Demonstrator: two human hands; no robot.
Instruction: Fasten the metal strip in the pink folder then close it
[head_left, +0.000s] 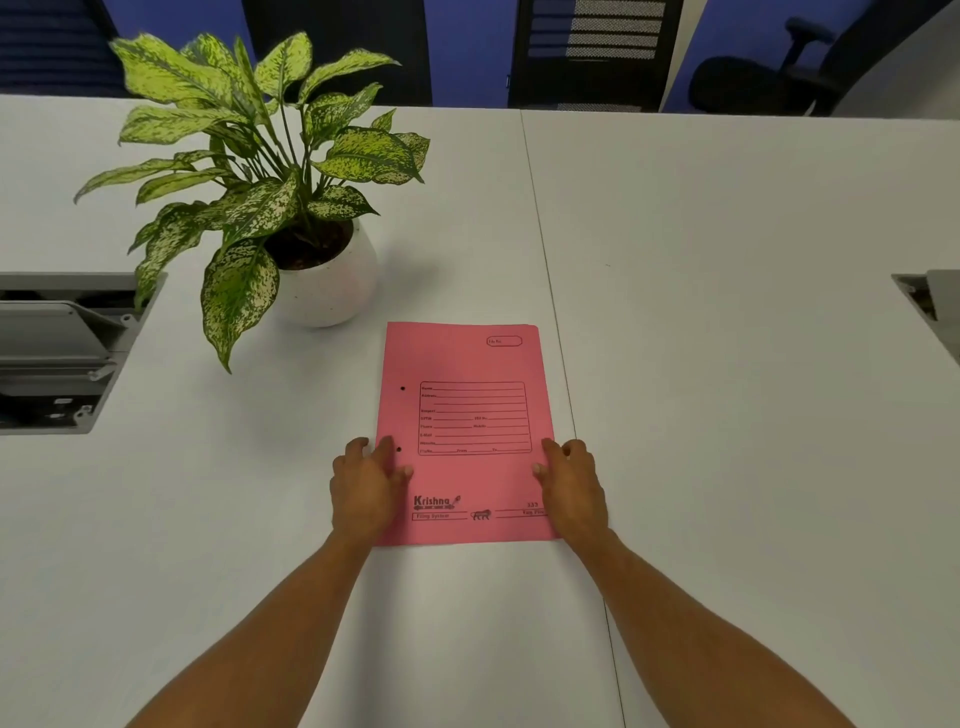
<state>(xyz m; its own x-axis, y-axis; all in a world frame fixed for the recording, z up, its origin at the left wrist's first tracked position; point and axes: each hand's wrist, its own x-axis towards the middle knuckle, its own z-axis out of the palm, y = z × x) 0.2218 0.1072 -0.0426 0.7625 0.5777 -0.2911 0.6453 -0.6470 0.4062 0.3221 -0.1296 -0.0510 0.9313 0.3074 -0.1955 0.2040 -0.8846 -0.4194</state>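
The pink folder (467, 364) lies closed and flat on the white table, printed cover up, with two punched holes near its left edge. My left hand (363, 488) rests on the folder's lower left edge, fingers spread over the cover. My right hand (571, 486) sits on the lower right edge, fingertips on the cover. Whether either hand grips the edge or only presses on it is unclear. No metal strip shows; the cover hides the inside.
A potted plant in a white pot (332, 286) stands just beyond the folder's top left corner. An open cable hatch (62, 353) is at the left, another (930, 306) at the right edge. A table seam (550, 291) runs past the folder's right side. Office chairs stand beyond the far edge.
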